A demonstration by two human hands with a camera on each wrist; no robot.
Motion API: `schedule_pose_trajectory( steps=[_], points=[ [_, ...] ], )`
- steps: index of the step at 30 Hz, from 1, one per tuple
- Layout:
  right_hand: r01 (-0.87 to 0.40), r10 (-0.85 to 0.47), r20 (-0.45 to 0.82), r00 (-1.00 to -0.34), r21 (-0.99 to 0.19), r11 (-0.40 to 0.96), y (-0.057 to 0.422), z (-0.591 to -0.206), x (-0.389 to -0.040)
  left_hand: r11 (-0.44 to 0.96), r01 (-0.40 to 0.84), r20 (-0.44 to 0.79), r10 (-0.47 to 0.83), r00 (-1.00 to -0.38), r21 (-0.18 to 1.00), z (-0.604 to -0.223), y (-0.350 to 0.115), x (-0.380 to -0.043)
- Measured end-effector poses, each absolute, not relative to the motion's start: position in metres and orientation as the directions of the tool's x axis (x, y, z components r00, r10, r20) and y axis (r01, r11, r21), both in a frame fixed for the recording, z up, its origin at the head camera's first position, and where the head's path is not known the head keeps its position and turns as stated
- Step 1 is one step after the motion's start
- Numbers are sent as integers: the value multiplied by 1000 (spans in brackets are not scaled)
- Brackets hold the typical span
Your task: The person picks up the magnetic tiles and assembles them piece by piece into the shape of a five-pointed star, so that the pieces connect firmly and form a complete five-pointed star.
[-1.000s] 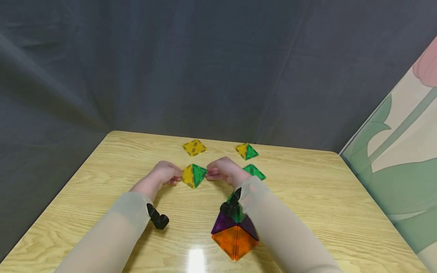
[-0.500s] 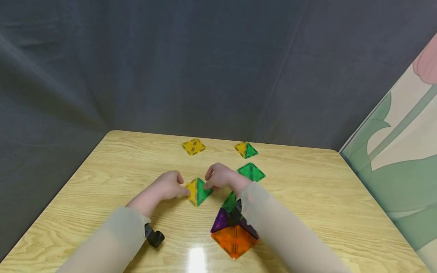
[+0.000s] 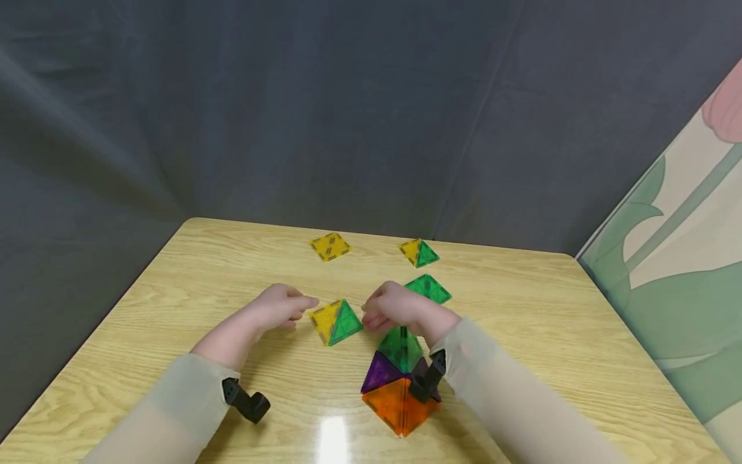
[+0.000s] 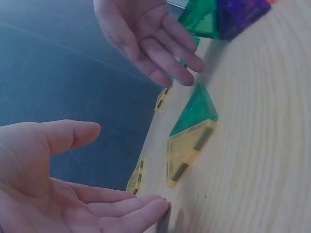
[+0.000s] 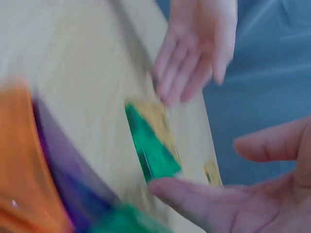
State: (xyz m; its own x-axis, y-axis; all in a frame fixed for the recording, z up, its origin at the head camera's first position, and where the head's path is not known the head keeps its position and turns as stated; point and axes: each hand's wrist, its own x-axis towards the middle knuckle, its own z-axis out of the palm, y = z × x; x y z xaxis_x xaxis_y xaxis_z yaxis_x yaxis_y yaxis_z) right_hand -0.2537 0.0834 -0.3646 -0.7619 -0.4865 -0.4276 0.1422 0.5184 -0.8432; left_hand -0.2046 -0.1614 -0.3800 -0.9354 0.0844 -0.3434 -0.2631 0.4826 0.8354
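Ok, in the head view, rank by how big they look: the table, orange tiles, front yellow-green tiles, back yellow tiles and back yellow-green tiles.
Table
Orange tiles, partly covered
Front yellow-green tiles
Back yellow tiles and back yellow-green tiles: too alike to rank

Yellow-and-green triangle pair [image 3: 335,323], edge to edge, flat on the table [image 3: 551,309].

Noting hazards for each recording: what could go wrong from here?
The translucent yellow triangular tile and translucent green triangular tile lie edge to edge between the left hand and right hand; uneven pushing might separate them.

In the head view, the black right-wrist device overlaps the translucent orange, purple and green tile structure; lowering that wrist could perhaps knock it.
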Motion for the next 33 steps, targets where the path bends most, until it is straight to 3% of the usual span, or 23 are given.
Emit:
schedule_pose_trajectory(
  steps=[4,10,14,33],
  points=[
    [272,-452,-444,-773,-877,396,81,-365,-234,463,-272,-352,94,-931,844,-379,-163,-208],
    [319,-436,-420,-796,-903,287,77,-370,-216,386,-298,-371,128,-920,873,-378,-163,-209],
    [331,-385,-415,-824,-905,267,76,-371,-216,296,-332,-387,154,-909,896,-379,-163,-210],
    [384,-343,-419,-841,-908,166,74,-379,-224,241,-333,-357,62,-932,912,-390,-150,-199]
  ],
)
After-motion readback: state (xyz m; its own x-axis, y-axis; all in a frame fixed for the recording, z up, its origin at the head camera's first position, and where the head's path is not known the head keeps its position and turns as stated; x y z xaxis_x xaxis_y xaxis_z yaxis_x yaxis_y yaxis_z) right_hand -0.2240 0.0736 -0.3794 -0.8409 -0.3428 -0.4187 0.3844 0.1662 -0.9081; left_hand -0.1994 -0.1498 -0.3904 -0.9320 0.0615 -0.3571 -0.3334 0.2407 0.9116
